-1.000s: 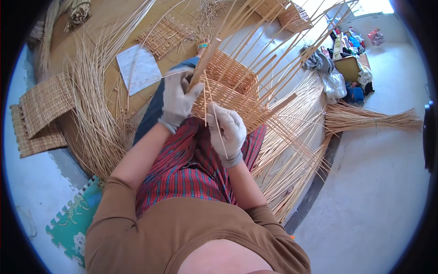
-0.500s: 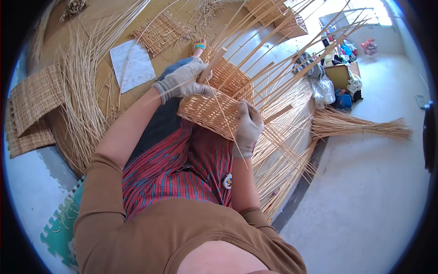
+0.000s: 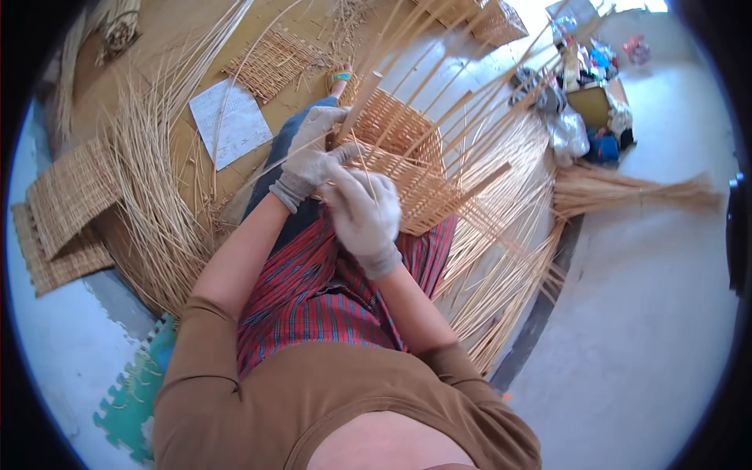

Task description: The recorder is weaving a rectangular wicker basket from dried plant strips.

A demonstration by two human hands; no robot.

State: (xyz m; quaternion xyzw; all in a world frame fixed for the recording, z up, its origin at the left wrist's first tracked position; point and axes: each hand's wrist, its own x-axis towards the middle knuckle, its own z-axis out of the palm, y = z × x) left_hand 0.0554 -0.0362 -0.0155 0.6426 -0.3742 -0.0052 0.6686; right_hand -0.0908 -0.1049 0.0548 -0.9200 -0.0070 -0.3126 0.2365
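A half-woven tan wicker basket, with long upright stakes sticking out, rests on the red striped cloth over my lap. My gloved left hand grips the basket's left corner beside a thick stake. Just below it, my gloved right hand lies over the front wall, blurred, fingers curled near the thin loose strands at that corner; what they hold is unclear.
Woven mats, loose reeds, a white paper and another woven piece lie around me. Other baskets stand ahead. A reed bundle and bags with assorted items are at the right. A green foam mat is lower left.
My right hand has moved left from the basket's right part toward my left hand and is motion-blurred. My left hand stayed at the left corner, shifting slightly lower than half a second ago.
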